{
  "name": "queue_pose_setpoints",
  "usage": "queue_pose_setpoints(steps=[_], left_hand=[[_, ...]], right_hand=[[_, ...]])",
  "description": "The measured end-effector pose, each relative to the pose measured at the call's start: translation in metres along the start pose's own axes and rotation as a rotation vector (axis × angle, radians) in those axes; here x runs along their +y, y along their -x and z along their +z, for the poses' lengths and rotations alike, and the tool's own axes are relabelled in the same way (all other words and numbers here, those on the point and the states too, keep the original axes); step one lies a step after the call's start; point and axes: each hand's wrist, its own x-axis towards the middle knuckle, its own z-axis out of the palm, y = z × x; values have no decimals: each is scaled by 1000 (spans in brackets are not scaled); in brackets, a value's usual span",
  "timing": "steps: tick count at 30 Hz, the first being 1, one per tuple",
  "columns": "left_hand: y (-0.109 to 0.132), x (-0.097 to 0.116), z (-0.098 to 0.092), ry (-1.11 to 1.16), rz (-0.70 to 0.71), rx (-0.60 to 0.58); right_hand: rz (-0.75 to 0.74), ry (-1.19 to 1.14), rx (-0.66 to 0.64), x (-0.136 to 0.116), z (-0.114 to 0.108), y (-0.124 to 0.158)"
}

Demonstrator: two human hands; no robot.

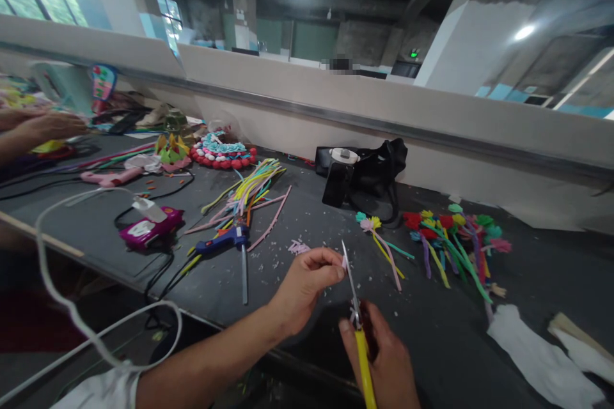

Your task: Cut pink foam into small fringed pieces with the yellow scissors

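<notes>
Thumb and fingers of my left hand (pixel 314 278) pinch a small pink piece (pixel 344 263), which looks like a bit of pipe cleaner. Right beside it are the blades of the yellow-handled scissors (pixel 363 358), held in my right hand (pixel 384 358). Whether the blades touch the piece I cannot tell. On the dark table just beyond my left hand lies a little heap of pink cut pieces (pixel 299 247), with tiny clippings scattered around. A few pipe-cleaner flowers (pixel 369 223) on stems lie past the scissor tips.
A blue glue gun (pixel 223 239) and a bundle of coloured pipe cleaners (pixel 254 188) lie left of my hands. Behind stand a black bag (pixel 384 166) and a phone (pixel 337 184). More flowers (pixel 451 236) and a white cloth (pixel 532 358) are right. Another person's hands (pixel 43 124) work far left.
</notes>
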Motion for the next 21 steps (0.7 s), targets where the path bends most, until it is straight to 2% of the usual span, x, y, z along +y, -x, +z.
queue_pose_setpoints(steps=[5, 11, 21], left_hand=[[0, 1, 1, 10, -1, -4], [0, 3, 2, 35, -19, 2], [-1, 5, 0, 59, -40, 2]], right_hand=[[-43, -5, -74, 4, -6, -3], [-127, 70, 3, 10, -3, -4], [-119, 50, -24, 9, -2, -5]])
